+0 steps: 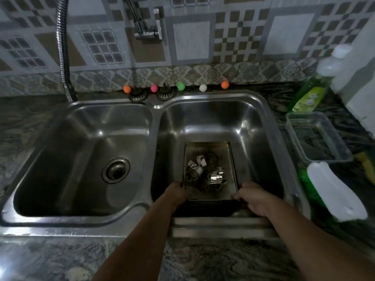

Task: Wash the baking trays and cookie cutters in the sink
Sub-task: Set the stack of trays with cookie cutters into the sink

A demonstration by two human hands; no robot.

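Note:
A stack of dark metal baking trays (211,194) sits in the right basin of a steel double sink (154,122). Several shiny metal cookie cutters (205,171) lie in the top tray. My left hand (176,194) grips the tray's near left corner. My right hand (254,199) grips its near right corner. The lower trays show only as edges under the near rim.
The left basin has a drain (116,170). A tap (148,23) and a flexible hose (64,47) stand at the back wall. Right counter: green dish soap bottle (312,88), clear plastic container (318,136), white lid (334,191). Small coloured balls (180,86) and two strainer plugs (152,94) line the sink's back edge.

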